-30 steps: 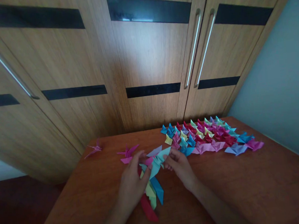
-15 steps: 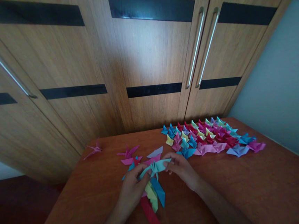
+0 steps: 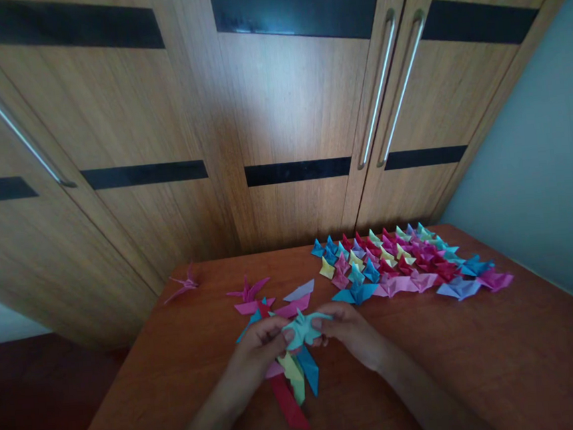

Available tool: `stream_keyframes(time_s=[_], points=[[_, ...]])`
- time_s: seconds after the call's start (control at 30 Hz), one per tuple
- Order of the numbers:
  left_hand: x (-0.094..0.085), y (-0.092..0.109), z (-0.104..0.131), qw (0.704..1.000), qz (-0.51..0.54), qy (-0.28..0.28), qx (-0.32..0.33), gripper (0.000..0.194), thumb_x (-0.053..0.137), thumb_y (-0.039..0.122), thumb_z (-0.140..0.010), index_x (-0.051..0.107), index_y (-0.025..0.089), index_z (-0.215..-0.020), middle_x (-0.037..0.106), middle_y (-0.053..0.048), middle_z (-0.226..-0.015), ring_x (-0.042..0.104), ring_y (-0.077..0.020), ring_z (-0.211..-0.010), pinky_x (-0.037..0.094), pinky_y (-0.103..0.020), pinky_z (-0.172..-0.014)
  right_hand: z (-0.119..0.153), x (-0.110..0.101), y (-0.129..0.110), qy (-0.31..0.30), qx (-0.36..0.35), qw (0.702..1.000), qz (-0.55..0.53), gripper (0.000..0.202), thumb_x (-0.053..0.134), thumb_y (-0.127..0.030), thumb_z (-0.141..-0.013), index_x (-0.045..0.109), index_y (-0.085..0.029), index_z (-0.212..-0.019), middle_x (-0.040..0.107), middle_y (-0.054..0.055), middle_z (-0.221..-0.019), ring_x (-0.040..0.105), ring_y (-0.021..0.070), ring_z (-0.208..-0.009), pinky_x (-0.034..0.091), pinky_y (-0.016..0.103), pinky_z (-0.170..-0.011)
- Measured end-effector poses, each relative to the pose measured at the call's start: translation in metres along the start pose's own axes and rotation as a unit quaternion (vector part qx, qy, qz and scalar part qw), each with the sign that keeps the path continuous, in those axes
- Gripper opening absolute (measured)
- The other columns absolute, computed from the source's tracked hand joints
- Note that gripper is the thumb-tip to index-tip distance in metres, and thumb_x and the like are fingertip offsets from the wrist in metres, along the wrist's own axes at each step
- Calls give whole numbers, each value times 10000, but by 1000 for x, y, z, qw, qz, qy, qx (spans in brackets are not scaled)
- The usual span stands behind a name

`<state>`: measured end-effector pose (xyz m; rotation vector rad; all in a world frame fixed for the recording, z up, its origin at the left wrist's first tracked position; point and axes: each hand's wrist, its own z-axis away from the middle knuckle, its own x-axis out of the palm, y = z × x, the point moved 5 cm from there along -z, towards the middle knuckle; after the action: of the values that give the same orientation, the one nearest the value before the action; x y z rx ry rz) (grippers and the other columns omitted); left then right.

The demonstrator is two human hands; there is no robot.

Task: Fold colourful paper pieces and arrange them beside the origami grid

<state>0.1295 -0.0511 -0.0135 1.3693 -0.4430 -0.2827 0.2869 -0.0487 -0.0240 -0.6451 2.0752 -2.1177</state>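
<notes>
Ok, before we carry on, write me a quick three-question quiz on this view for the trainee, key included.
1. Multiple choice: what colour is the folded paper that the left hand and right hand hold between them?
A) red
B) pale turquoise
C) yellow
2. True or false: the red strip lies nearer the camera than the rows of paper shapes.
3. Count: how many metal handles show on the cupboard?

Key: 1. B; 2. true; 3. three.
</notes>
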Motion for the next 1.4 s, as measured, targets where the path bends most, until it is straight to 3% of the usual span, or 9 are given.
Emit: stream_keyframes(time_s=[0.17, 0.4, 0.6, 0.9, 1.07, 1.23, 1.4], points=[[2, -1, 7, 993, 121, -14, -5, 265, 747, 382, -691, 645, 138, -707, 613, -3, -607, 532, -110, -570, 407, -211, -569, 4, 3, 7, -6, 43, 985, -167, 280, 744, -427, -681, 666, -161, -720, 624, 7, -632, 543, 96, -538, 398, 206, -524], [4, 4, 11, 976, 211, -44, 10, 288, 766, 360, -677, 591, 139, -621, 553, 22, -548, 484, -86, -509, 396, -200, -526, 6, 4, 0, 10, 26, 973, -228, 352, 753, -455, -647, 538, -183, -588, 513, -26, -544, 448, 92, -504, 370, 220, -512], [-2, 7, 9, 981, 184, -49, 41, 374, 728, 449, -697, 547, 145, -575, 495, 33, -461, 416, -87, -462, 336, -198, -489, 2, -6, 0, 47, 6, 983, -179, 484, 745, -544, -607, 417, -198, -521, 374, -63, -452, 341, 78, -449, 315, 218, -479], [-8, 8, 8, 987, 149, -23, 51, 462, 698, 530, -691, 503, 155, -505, 459, 38, -443, 397, -95, -479, 315, -207, -513, -2, -18, 2, 87, -23, 983, -158, 483, 732, -572, -616, 450, -191, -520, 377, -66, -450, 304, 67, -433, 293, 216, -465], [-11, 9, 4, 987, 148, 2, 62, 380, 659, 463, -763, 571, 146, -573, 541, 14, -521, 478, -110, -533, 373, -219, -558, -4, -21, 3, 105, -23, 986, -127, 442, 689, -562, -679, 499, -188, -541, 390, -62, -438, 324, 72, -430, 306, 223, -471], [-16, 10, 1, 987, 150, 34, 55, 200, 641, 364, -807, 684, 171, -838, 681, -47, -838, 602, -158, -753, 471, -281, -721, -4, -24, 0, 135, -28, 985, -102, 394, 686, -502, -718, 533, -174, -562, 421, -62, -456, 354, 66, -446, 304, 210, -482], [-18, 6, 0, 978, 200, 27, 43, 116, 637, 246, -828, 657, 170, -742, 668, -9, -777, 615, -131, -746, 505, -278, -754, -6, -27, 3, 154, -20, 987, -49, 367, 651, -488, -763, 573, -158, -621, 510, -42, -507, 421, 66, -473, 291, 199, -475]])
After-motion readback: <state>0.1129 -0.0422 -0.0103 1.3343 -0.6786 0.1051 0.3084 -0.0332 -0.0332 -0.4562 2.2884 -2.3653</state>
